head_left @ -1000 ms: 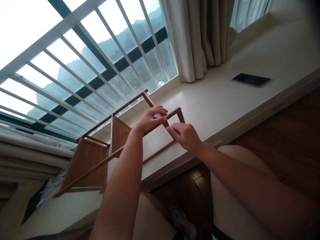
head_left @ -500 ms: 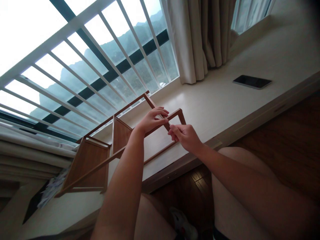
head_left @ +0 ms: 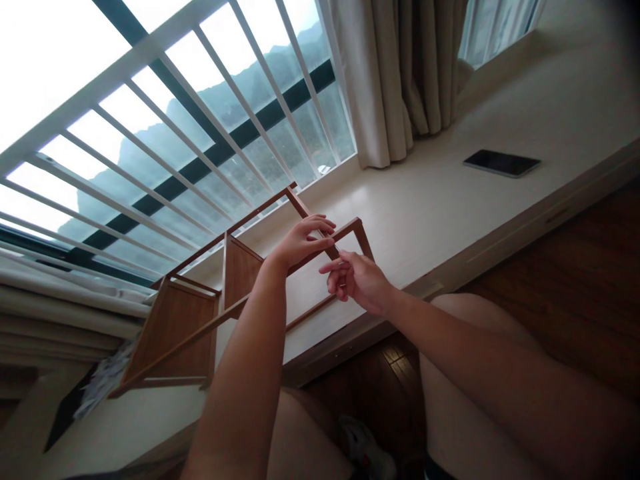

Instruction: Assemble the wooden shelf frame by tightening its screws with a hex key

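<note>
A brown wooden shelf frame (head_left: 245, 263) with slatless panels lies on its side on the white window ledge. Near its right end, my left hand (head_left: 305, 240) is closed over a crossbar, fingers on the far side and thumb nearer me. Just right of and below it, my right hand (head_left: 363, 283) pinches a thin metal rod (head_left: 335, 252) at the bar, between thumb and forefinger. Its other fingers are loosely curled and spread. The rod is mostly hidden, so its exact kind cannot be made out.
A dark-screened phone (head_left: 501, 163) lies on the ledge (head_left: 420, 207) to the right. Beige curtains (head_left: 380, 80) hang beside the barred window (head_left: 200, 120). Papers (head_left: 103, 383) lie at the left. My legs and a shoe (head_left: 367, 447) are below, above a dark wooden floor (head_left: 565, 260).
My right hand has turned and shifted slightly left and down, its fingers loosening from a tighter curl. My left hand and the wooden frame stay in place.
</note>
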The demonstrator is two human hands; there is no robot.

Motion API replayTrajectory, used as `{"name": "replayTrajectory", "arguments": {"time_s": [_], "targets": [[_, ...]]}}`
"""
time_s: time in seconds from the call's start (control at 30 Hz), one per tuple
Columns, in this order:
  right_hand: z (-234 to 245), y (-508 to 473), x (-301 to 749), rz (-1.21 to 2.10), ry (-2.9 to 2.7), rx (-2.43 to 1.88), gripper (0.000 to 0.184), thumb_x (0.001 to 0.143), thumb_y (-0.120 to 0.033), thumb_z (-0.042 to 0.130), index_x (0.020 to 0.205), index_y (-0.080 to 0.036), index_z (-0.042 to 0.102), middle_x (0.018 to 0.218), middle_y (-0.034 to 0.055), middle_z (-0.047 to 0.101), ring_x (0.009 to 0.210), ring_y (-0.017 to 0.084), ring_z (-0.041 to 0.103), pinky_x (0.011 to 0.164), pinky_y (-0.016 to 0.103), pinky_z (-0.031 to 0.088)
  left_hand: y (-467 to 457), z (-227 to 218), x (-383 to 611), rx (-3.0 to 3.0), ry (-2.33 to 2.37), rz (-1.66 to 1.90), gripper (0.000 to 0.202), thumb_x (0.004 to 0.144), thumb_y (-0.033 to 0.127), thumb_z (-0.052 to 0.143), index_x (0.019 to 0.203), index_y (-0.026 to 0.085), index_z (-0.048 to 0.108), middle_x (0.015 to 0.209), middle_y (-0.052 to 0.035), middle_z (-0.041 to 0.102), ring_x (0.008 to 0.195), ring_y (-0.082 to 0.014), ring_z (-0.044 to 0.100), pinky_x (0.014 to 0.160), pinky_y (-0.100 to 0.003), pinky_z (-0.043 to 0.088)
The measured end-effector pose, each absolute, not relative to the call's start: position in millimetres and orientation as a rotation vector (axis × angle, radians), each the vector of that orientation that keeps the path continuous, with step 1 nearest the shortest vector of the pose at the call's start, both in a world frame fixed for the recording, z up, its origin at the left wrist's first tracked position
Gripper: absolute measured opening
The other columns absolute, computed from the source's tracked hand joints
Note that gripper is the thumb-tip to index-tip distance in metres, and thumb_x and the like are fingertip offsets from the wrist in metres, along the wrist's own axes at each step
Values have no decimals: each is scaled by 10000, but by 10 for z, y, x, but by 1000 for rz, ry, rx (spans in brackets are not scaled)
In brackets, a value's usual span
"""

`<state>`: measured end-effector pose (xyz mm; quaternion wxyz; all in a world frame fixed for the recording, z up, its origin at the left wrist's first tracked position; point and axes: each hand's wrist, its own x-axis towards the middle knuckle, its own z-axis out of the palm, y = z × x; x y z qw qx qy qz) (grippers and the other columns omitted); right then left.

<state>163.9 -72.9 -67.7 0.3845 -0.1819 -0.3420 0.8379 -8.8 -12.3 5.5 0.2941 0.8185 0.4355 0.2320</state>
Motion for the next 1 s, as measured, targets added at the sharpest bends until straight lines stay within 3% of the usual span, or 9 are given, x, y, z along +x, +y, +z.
{"name": "replayTrajectory", "arguments": {"time_s": [0.2, 0.43, 0.63, 1.0], "targets": [[-616, -726, 1664, 2291, -688, -260, 413, 922, -439, 382, 913, -156, 682, 626, 7, 632, 410, 89, 448, 385, 228, 322, -135, 68, -66, 2208, 1148, 640, 199, 821, 348, 666, 950, 199, 691, 1175, -102, 625, 1271, -261, 465, 908, -405, 497], [-693, -765, 1624, 2051, -850, -339, 423, 902, -508, 468, 688, -166, 592, 579, 8, 609, 406, 92, 481, 372, 217, 325, -127, 58, -79, 2211, 1155, 627, 209, 823, 351, 664, 963, 198, 691, 1172, -99, 625, 1274, -255, 462, 951, -416, 481], [-746, -771, 1600, 1888, -909, -432, 493, 883, -578, 478, 639, -163, 582, 524, 7, 590, 377, 87, 464, 360, 215, 321, -119, 48, -86, 2251, 1150, 627, 213, 826, 349, 662, 963, 188, 692, 1148, -95, 638, 1255, -249, 477, 1008, -453, 437], [-734, -747, 1683, 1534, -1326, -675, 516, 921, -568, 425, 629, -169, 574, 516, -9, 555, 393, 79, 441, 390, 227, 296, -125, 63, -67, 2220, 1156, 626, 197, 812, 334, 670, 942, 187, 691, 1155, -101, 633, 1263, -257, 469, 966, -442, 468]]}}
